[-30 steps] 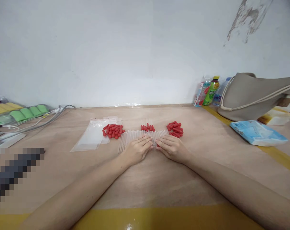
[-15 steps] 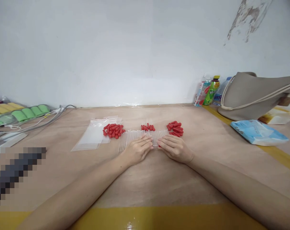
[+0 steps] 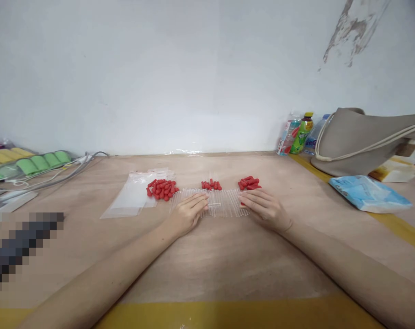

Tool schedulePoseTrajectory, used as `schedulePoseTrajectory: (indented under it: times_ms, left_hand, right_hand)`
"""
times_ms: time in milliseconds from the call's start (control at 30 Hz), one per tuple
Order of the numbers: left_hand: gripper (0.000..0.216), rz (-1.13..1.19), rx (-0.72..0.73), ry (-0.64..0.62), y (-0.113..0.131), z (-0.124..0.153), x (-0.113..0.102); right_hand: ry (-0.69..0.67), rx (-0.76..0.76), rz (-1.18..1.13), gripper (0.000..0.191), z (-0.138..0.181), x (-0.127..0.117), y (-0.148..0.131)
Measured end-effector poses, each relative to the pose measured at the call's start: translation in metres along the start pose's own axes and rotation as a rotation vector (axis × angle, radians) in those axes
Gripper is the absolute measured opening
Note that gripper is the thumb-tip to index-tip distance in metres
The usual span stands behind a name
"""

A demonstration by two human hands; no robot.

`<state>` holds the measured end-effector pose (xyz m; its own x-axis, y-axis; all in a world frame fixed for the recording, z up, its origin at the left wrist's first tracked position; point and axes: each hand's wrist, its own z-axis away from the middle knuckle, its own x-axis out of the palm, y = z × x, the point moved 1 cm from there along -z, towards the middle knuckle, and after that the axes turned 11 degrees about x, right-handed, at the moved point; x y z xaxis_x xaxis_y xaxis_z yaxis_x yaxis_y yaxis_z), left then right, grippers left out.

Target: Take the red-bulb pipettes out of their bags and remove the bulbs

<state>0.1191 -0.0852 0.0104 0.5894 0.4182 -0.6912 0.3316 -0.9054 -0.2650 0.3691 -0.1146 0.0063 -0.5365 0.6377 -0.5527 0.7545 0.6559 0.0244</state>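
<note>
A row of several clear thin tubes (image 3: 224,204) lies flat on the brown table (image 3: 210,260). My left hand (image 3: 187,212) rests with fingers stretched over the row's left part. My right hand (image 3: 264,208) lies flat with fingers spread at the row's right end. Neither hand grips anything. Behind the tubes sit three heaps of red caps: a big one at the left (image 3: 162,188), a small one in the middle (image 3: 211,185) and one at the right (image 3: 249,183), just beyond my right fingers.
Clear plastic bags (image 3: 132,197) lie left of the caps. Green and yellow rolls (image 3: 39,161) and grey cables (image 3: 66,171) are at far left. Bottles (image 3: 301,132), a beige bag (image 3: 365,139) and a blue packet (image 3: 368,194) stand at the right.
My hands were close together over the middle of the tubes; they have now drawn apart, the right one sliding to the right end, and the tube row is spread wider.
</note>
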Motion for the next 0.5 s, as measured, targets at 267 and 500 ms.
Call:
schedulePoseTrajectory:
  times_ms: [267, 500]
  left_hand:
    - [0.033, -0.053, -0.228, -0.048, -0.011, -0.015, 0.01]
    - [0.018, 0.094, -0.255, -0.021, -0.009, -0.027, 0.026]
  right_hand:
    - [-0.012, 0.912, -0.325, 0.033, -0.029, 0.002, 0.09]
    - [-0.243, 1.176, -0.596, 0.03, -0.033, 0.018, 0.122]
